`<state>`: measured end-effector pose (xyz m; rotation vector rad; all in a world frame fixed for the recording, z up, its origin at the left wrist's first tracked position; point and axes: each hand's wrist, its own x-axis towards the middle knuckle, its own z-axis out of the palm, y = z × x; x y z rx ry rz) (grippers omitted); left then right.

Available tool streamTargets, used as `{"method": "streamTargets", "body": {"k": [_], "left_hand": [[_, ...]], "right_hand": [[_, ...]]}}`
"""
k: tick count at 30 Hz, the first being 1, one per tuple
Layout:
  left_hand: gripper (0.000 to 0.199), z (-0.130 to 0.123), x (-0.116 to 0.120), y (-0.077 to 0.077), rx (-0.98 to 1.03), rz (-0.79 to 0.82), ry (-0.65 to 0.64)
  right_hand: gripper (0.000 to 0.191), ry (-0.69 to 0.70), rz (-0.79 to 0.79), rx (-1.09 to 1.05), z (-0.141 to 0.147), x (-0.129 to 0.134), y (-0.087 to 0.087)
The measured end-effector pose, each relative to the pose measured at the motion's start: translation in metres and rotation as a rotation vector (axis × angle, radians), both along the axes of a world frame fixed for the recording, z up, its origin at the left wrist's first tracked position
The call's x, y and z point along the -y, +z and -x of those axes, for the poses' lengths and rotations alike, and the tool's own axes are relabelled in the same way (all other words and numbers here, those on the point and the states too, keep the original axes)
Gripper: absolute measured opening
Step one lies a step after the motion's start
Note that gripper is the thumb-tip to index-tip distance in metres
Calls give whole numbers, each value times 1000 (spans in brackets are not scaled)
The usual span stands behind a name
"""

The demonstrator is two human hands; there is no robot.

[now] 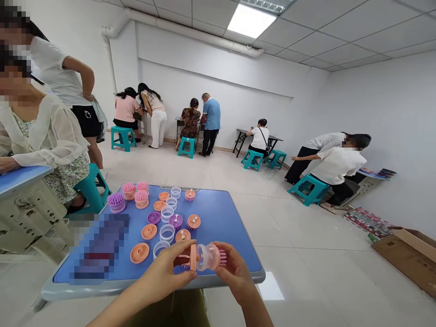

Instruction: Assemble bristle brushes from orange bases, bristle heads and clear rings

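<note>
Pinching orange cap (pixel 193 257) in left fingers (pixel 186 245), clear cup (pixel 204 258) with pink bristles (pixel 222 257) in right fingers (pixel 235 258); counting ahead on desk (pixel 223 218) five loose caps (pixel 149 232), five clear rings (pixel 167 215), four brushes (pixel 117 205), at least four bristle heads (pixel 194 222).

Head-worn view, facing forward and down over desk (pixel 223 218) (hands (pixel 168 269) near), far wall (pixel 231 75) beyond.

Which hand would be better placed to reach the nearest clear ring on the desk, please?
Probably the left hand: it is closer to the clear ring, though gripping an orange disc. The right hand, holding the bristled piece, sits farther away.
</note>
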<state>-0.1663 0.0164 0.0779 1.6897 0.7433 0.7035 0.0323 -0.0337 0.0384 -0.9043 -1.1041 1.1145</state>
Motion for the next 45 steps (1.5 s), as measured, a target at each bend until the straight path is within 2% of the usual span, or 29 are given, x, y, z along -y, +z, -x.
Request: {"method": "streamTargets", "body": {"k": [8, 16, 19, 23, 27, 30, 37, 45], "left_hand": [[55, 4, -2, -8, 16, -21, 11], [56, 5, -3, -13, 109, 94, 41], [55, 8, -7, -17, 155, 183, 14], [54, 16, -14, -24, 235, 325, -18], [58, 23, -19, -30, 297, 399, -38], [59, 28, -21, -35, 326, 425, -44], [62, 31, -23, -39, 358, 421, -70], [61, 27, -21, -36, 358, 414, -53]], "right_hand": [[37, 48, -43, 145, 2, 2, -1], [36, 58, -16, 158, 6, -2, -3], [37, 72, -39, 252, 9, -3, 3], [44, 38, -119, 459, 17, -2, 21], [47, -37, -242, 673, 25, -1, 41], [48, -45, -316, 749, 29, 0, 50], [47, -32, -390, 753, 31, 0, 57], [46, -47, -392, 755, 28, 2, 53]]}}
